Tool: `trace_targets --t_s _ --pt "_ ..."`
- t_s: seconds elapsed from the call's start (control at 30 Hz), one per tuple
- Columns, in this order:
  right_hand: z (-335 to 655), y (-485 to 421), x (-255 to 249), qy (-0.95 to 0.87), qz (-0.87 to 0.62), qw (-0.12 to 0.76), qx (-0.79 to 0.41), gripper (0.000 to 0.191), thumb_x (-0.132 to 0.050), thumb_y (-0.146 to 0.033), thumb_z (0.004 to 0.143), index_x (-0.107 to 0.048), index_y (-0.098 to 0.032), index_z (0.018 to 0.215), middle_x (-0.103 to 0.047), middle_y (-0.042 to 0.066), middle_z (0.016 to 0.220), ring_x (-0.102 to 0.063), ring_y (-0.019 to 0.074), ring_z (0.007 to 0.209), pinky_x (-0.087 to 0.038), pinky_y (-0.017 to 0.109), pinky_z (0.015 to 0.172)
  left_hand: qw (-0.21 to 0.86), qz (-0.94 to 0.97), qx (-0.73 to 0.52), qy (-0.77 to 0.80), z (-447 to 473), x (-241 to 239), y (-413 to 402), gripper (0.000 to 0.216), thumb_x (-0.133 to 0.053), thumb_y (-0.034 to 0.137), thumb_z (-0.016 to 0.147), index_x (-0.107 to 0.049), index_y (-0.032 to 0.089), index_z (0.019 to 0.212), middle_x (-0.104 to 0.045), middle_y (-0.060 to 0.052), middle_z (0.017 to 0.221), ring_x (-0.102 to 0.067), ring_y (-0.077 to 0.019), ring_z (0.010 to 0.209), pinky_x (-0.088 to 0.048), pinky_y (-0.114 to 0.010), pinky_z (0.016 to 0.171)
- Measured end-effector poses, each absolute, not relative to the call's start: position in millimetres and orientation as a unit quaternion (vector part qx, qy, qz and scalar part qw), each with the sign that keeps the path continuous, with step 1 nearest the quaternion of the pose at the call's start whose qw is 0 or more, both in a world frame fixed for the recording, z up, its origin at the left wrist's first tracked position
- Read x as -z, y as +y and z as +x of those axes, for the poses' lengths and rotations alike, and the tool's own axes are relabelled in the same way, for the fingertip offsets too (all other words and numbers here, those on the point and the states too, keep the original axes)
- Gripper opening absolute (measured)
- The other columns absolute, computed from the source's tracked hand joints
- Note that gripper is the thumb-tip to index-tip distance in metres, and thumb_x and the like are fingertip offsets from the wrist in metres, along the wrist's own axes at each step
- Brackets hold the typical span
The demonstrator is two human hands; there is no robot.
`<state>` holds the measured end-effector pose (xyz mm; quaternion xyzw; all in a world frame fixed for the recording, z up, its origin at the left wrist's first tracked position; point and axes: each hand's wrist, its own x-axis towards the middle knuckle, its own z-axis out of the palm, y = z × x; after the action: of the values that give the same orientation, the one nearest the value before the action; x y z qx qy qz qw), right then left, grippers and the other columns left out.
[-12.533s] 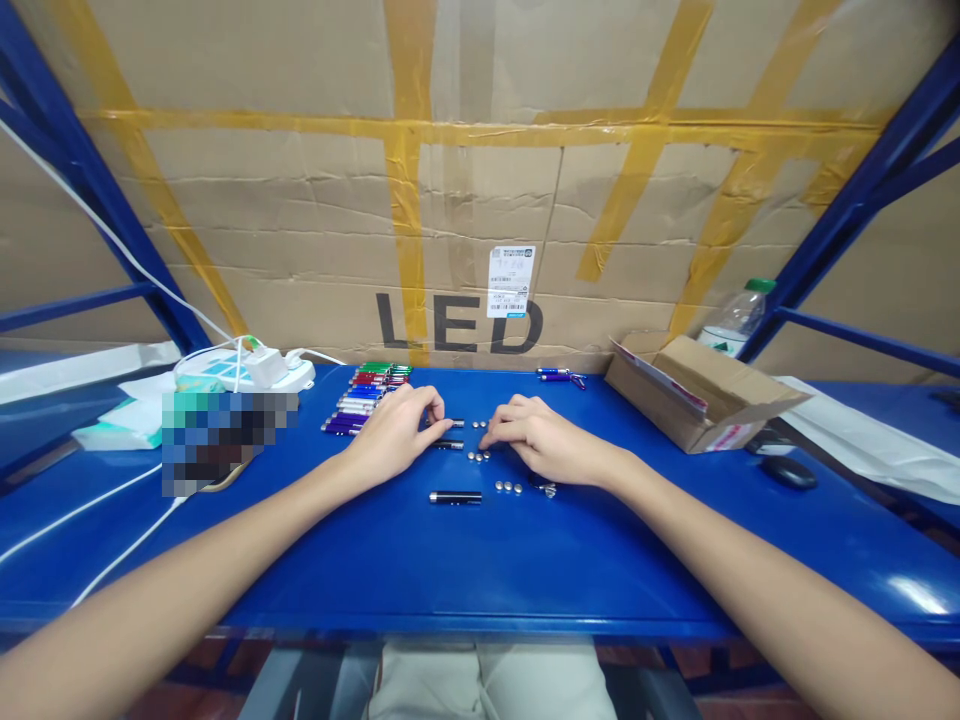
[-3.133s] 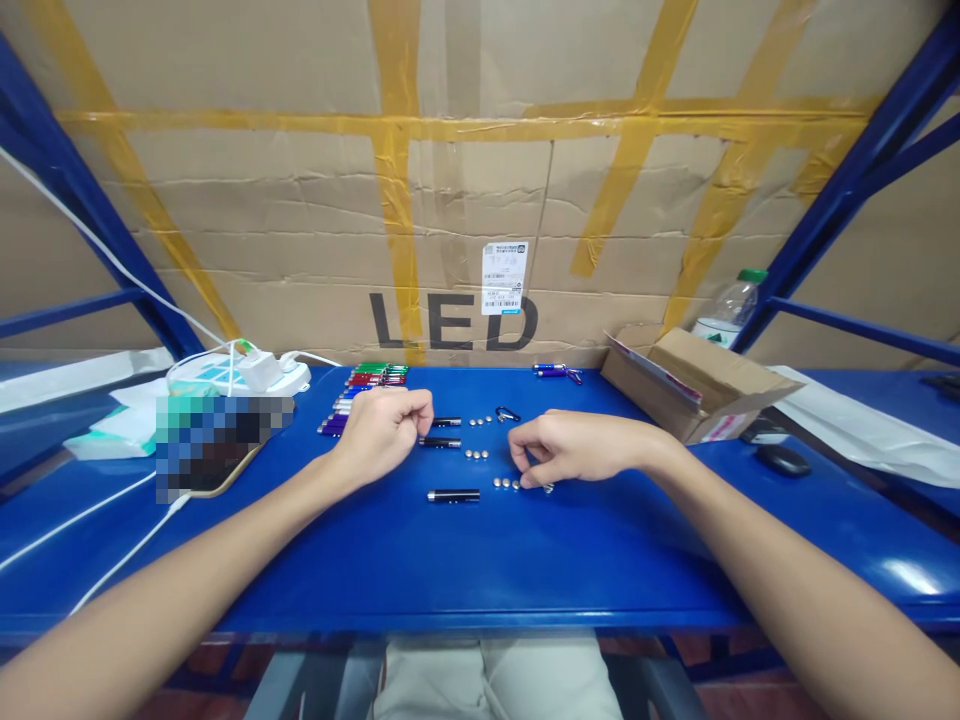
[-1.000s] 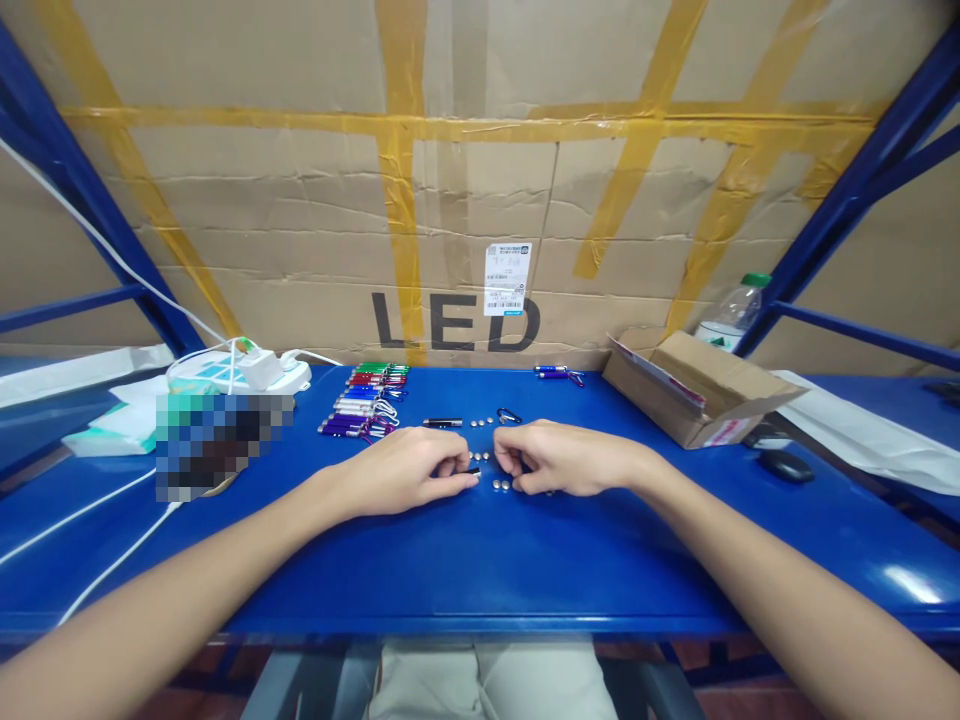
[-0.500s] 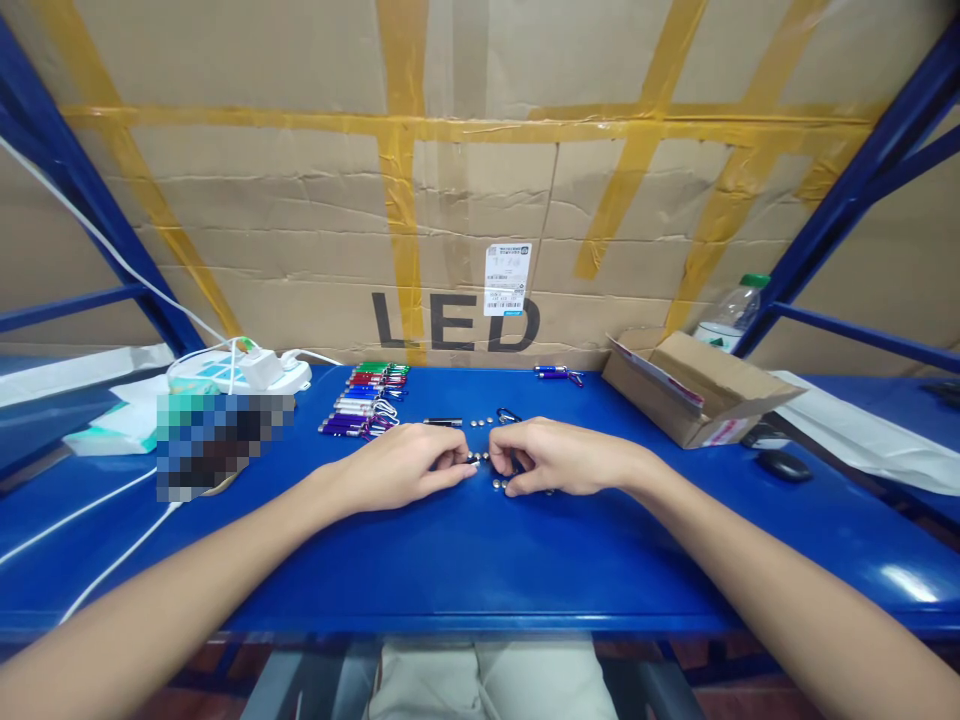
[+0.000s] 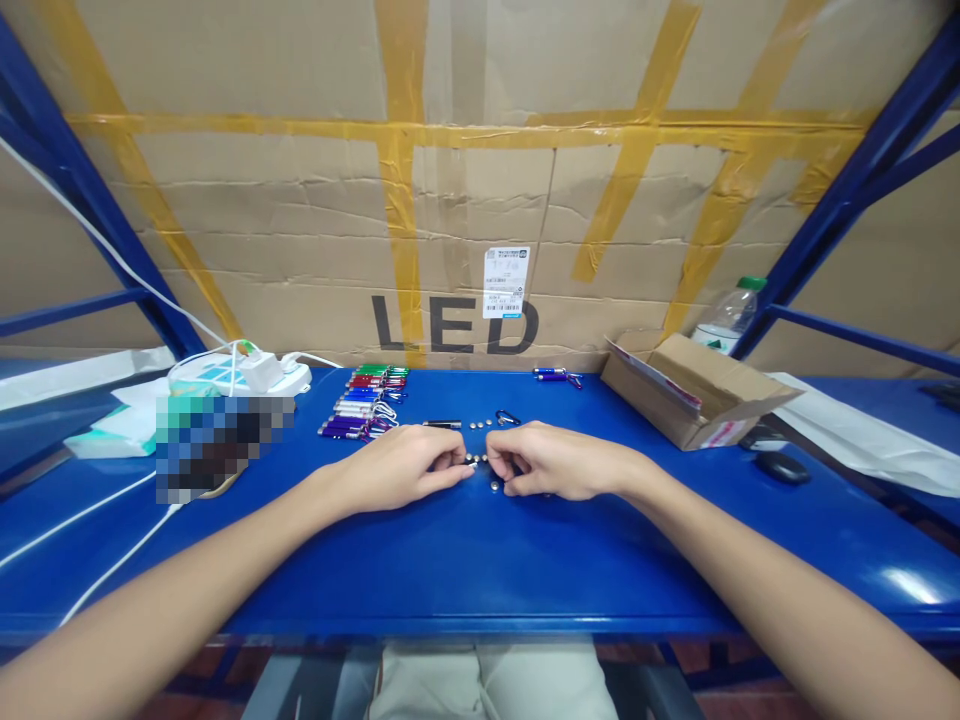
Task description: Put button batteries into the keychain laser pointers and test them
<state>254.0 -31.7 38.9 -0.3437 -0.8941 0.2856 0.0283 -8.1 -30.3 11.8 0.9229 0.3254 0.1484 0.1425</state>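
My left hand (image 5: 401, 468) lies on the blue table (image 5: 480, 570), curled round a small black flashlight tube whose end pokes out at the fingertips (image 5: 469, 466). My right hand (image 5: 555, 462) faces it, thumb and fingers pinched together close to that end. What the pinch holds is too small to see. One silver button cell (image 5: 495, 487) lies just below the right fingertips, and more cells (image 5: 475, 458) show between the hands. Farther back lie another black tube (image 5: 442, 424), three cells (image 5: 480, 425) and a carabiner clip (image 5: 508, 416).
A row of coloured mini flashlights (image 5: 364, 400) lies at the back left and a blue one (image 5: 555, 375) at the back centre. An open cardboard box (image 5: 697, 390), a bottle (image 5: 731, 315) and a mouse (image 5: 780, 467) are on the right. A power strip (image 5: 240, 372) and white cables (image 5: 112, 560) are on the left.
My left hand left the far black tubes and picked up the near tube. My right hand came in to its end. Three cells lay by my right hand; one shows now.
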Motion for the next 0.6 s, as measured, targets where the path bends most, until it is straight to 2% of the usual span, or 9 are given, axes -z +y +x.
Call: trace_targets --t_s 0.17,0.37,0.6 --pt "258 -30 -40 -0.893 -0.333 0.015 -0.302 0.02 -0.077 -0.014 0.089 -0.057 -0.02 0.088 -0.062 -0.005 0.079 -0.055 0.0129 0.072 -0.037 0.024 0.065 0.14 0.925 -0.148 0.321 -8 -12 -30 0.029 -0.058 0.043 0.108 -0.065 0.02 0.092 -0.07 -0.001 0.083 -0.063 -0.0177 0.071 -0.041 -0.028 0.067" --pt "254 -30 -34 -0.903 -0.321 0.076 -0.276 0.018 -0.078 -0.021 0.091 -0.061 -0.02 0.098 -0.068 0.0 0.097 -0.058 0.0147 0.079 -0.04 0.025 0.071 0.113 0.93 -0.149 0.315 -9 -12 -29 0.032 -0.056 0.043 0.109 -0.064 0.02 0.088 -0.069 -0.002 0.081 -0.062 -0.0182 0.07 -0.04 -0.029 0.066" --pt "248 -31 -27 -0.905 -0.322 0.069 -0.27 0.015 -0.07 -0.009 0.09 -0.06 -0.02 0.094 -0.061 -0.004 0.082 -0.055 0.0133 0.073 -0.038 0.025 0.069 0.108 0.932 -0.144 0.316 -10 -11 -28 0.03 -0.056 0.041 0.109 -0.064 0.021 0.089 -0.07 -0.002 0.084 -0.062 -0.0184 0.071 -0.04 -0.029 0.067"
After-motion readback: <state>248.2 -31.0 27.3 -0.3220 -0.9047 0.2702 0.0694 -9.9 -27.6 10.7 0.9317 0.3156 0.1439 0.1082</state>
